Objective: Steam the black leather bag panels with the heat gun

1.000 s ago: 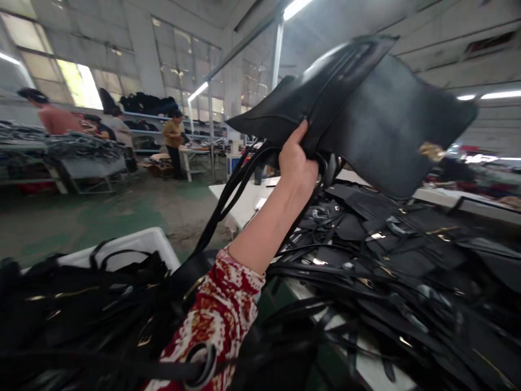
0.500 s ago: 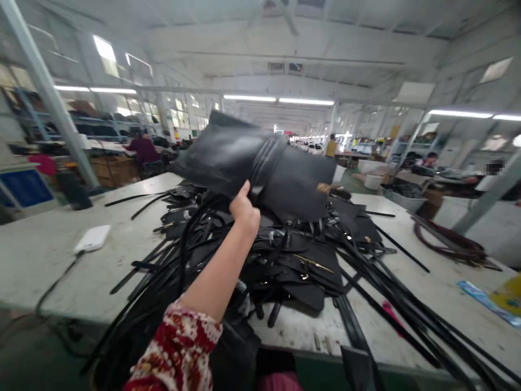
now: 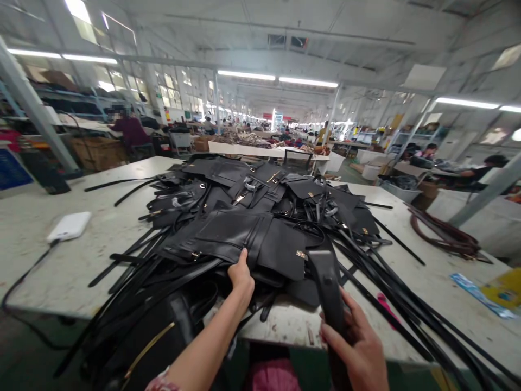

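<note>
My left hand (image 3: 241, 276) grips the near edge of a flat black leather bag piece (image 3: 280, 251), thumb on top and the other fingers hidden beneath. This piece lies across the near side of the pile, with a raised band over its middle and a small gold clasp at its right end. In my right hand (image 3: 360, 342) is a wide black leather strap (image 3: 329, 285), held between thumb and fingers. The strap's squared upper end stands just right of the clasp. Behind both hands spreads a pile of black leather bags (image 3: 220, 172) with buckles and gold zips.
Long black straps (image 3: 401, 296) trail over the right front table edge. A brown strap coil (image 3: 443, 239), a blue-and-white packet (image 3: 480, 295) and a yellow item (image 3: 504, 288) lie right. A white box (image 3: 70, 226) with a cable sits left. A zipped black bag (image 3: 150, 347) hangs at the front edge.
My left hand has lowered the bag piece from above the pile onto its near side. My right hand has come into view holding the strap. The camera view has tilted slightly down.
</note>
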Demonstrator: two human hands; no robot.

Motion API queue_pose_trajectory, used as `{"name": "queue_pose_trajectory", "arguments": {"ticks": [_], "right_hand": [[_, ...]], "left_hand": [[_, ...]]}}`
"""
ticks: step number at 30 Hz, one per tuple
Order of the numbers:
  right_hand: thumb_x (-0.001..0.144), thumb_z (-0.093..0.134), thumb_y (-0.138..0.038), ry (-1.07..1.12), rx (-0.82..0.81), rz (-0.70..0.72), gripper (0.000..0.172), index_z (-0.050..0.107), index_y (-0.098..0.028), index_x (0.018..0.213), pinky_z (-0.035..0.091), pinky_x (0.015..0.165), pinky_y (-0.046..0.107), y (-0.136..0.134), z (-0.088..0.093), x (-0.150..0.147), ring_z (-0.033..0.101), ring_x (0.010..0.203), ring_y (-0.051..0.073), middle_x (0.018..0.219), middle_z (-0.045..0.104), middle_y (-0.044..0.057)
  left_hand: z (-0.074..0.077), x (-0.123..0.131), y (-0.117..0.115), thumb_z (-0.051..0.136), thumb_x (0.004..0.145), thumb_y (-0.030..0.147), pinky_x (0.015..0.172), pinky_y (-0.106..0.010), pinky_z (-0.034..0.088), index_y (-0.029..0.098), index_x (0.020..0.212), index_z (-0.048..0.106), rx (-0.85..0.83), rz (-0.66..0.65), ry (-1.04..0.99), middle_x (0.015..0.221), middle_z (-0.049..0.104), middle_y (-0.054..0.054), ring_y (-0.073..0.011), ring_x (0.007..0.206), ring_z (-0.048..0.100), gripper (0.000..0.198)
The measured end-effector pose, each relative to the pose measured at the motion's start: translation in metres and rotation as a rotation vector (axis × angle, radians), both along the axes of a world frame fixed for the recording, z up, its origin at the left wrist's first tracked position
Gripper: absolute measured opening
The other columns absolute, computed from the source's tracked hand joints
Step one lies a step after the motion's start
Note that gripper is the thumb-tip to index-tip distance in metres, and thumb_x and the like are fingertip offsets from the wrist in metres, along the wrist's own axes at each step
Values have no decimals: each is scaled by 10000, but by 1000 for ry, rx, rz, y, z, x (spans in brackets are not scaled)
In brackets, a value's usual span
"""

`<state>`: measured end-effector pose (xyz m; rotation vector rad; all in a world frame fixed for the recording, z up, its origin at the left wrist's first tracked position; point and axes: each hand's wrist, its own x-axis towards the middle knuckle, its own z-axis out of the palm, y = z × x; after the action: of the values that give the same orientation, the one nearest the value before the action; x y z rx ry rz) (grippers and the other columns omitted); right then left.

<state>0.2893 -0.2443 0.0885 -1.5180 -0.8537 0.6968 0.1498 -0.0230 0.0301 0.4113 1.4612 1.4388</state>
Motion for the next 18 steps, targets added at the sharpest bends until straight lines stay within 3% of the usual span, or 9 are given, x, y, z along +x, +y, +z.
{"name": "queue_pose_trajectory", "arguments": {"ticks": [3, 5, 8, 9, 10, 11, 13, 15, 18], "right_hand": [[710, 622, -293, -41, 92, 183, 687, 337, -198, 1328, 496, 843, 369, 60, 16, -15, 621, 944, 244, 1094, 642, 83], [695, 617, -276, -112, 136, 236, 673, 376, -169, 1314, 468, 887, 402, 98, 8, -27, 594, 1004, 261, 1130, 624, 98], [690, 602, -264, -266, 104, 192, 648, 412, -147, 1298, 372, 991, 422, 135, -25, -44, 498, 1144, 265, 1237, 555, 114], [697, 592, -263, -307, 90, 179, 650, 400, -151, 1308, 351, 1007, 423, 141, -36, -49, 476, 1169, 260, 1262, 534, 116], [705, 584, -262, -341, 81, 174, 657, 380, -157, 1321, 341, 1013, 424, 143, -45, -53, 465, 1182, 257, 1278, 520, 118], [711, 579, -264, -369, 76, 173, 667, 360, -165, 1333, 343, 1009, 425, 143, -52, -56, 465, 1182, 256, 1283, 515, 120], [714, 580, -270, -404, 74, 170, 682, 340, -171, 1344, 355, 998, 426, 140, -58, -60, 480, 1168, 261, 1274, 523, 124], [712, 584, -277, -413, 79, 154, 685, 343, -162, 1343, 352, 1001, 425, 136, -58, -62, 485, 1163, 266, 1271, 525, 127], [710, 592, -273, -415, 79, 136, 687, 346, -163, 1341, 337, 1019, 414, 133, -54, -62, 480, 1168, 260, 1284, 515, 114]], "left_hand": [[18, 0, -18, 662, 634, 383, 730, -351, 499, 127, 703, 607, 20, -162, -13, 709, 662, -72, -222, 793, 632, 271], [36, -13, -38, 720, 574, 348, 696, -371, 509, 113, 760, 632, 20, -291, -37, 703, 669, -79, -227, 737, 641, 312], [59, -66, -74, 789, 473, 252, 707, -412, 513, 122, 866, 661, 37, -603, -1, 778, 692, -106, -256, 734, 650, 433], [62, -92, -85, 763, 527, 270, 767, -414, 501, 152, 937, 655, 94, -825, 116, 877, 693, -107, -259, 810, 646, 439], [62, -120, -94, 704, 614, 327, 850, -404, 469, 177, 970, 652, 172, -894, 326, 949, 686, -99, -249, 895, 630, 390], [60, -148, -102, 635, 681, 383, 931, -400, 419, 206, 987, 646, 222, -772, 564, 1010, 673, -79, -236, 969, 605, 354], [47, -200, -109, 580, 699, 457, 1017, -426, 331, 219, 1124, 566, 228, -483, 943, 1191, 586, -79, -257, 1120, 517, 487], [30, -233, -111, 573, 664, 523, 997, -450, 352, 172, 1150, 545, 126, -462, 1111, 1198, 578, -117, -297, 1127, 509, 600], [16, -241, -110, 601, 603, 568, 898, -432, 451, 148, 1057, 610, -6, -583, 1124, 1062, 661, -117, -323, 1015, 583, 618]]}}
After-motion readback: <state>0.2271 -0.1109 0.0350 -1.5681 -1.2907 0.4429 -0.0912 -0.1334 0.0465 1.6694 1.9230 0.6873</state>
